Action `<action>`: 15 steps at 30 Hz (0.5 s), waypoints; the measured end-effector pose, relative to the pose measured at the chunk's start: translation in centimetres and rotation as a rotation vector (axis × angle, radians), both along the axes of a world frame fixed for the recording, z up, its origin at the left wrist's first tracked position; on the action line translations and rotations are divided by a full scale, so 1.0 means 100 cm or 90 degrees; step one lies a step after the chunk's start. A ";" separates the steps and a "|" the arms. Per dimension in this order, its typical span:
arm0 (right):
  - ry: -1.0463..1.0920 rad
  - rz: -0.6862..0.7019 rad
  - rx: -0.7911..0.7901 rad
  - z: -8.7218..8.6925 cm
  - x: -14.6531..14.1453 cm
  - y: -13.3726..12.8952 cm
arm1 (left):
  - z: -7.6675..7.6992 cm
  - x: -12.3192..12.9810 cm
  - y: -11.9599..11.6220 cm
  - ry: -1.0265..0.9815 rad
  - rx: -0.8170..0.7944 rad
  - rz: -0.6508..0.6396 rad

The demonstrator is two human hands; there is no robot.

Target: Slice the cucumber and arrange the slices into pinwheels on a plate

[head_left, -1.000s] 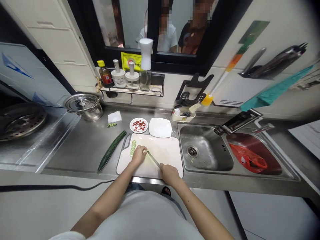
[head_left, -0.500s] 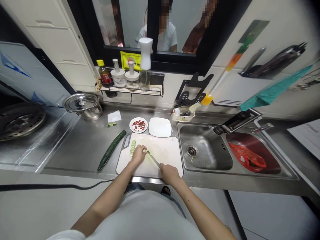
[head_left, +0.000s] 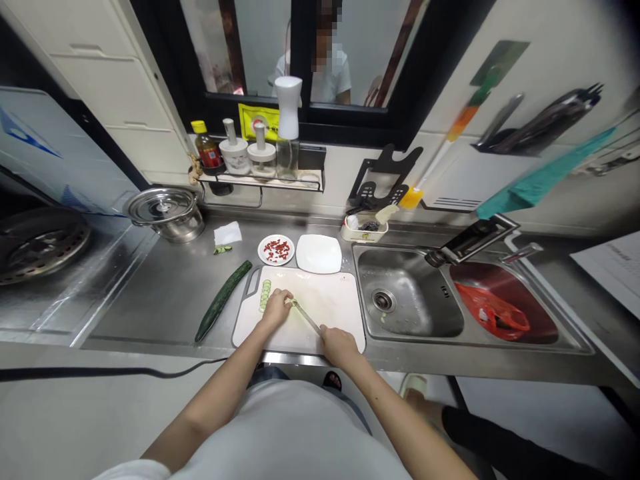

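Observation:
My right hand [head_left: 339,345] is wrapped round the handle of a knife [head_left: 307,317], whose blade points up and left over the white cutting board [head_left: 333,300]. At the blade's tip, my left hand [head_left: 278,307] has its fingers pinched on a small green piece, mostly hidden by the fingers. Cucumber slices [head_left: 265,293] lie in an overlapping row on the board, just left of my left hand. A whole cucumber [head_left: 223,301] rests on the steel counter left of the board. Behind the board are a round plate [head_left: 276,250] with red chopped pieces and a white plate [head_left: 319,254].
To the right is a sink [head_left: 410,293] with a red bag [head_left: 493,312] in its second basin. A lidded pot [head_left: 175,217] stands at the back left, near a white tissue [head_left: 228,233]. Another person's leg [head_left: 480,427] is at the lower right.
A person's leg and foot have come into view at the lower right. The view has shifted slightly. My hands and the knife have hardly moved.

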State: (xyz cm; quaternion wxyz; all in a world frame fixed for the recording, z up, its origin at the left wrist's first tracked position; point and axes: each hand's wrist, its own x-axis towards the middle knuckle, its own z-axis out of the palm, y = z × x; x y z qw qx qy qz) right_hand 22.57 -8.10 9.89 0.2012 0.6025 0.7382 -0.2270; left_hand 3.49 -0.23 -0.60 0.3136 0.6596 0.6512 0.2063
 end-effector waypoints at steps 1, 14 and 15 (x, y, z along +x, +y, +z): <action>-0.001 0.001 -0.001 0.000 0.002 -0.002 | 0.000 0.000 0.000 0.001 0.000 -0.001; -0.002 0.001 -0.019 0.003 0.004 -0.004 | 0.000 0.000 0.001 -0.002 -0.005 -0.004; 0.000 0.001 -0.018 0.002 0.004 -0.003 | 0.000 0.000 0.001 -0.004 -0.004 -0.004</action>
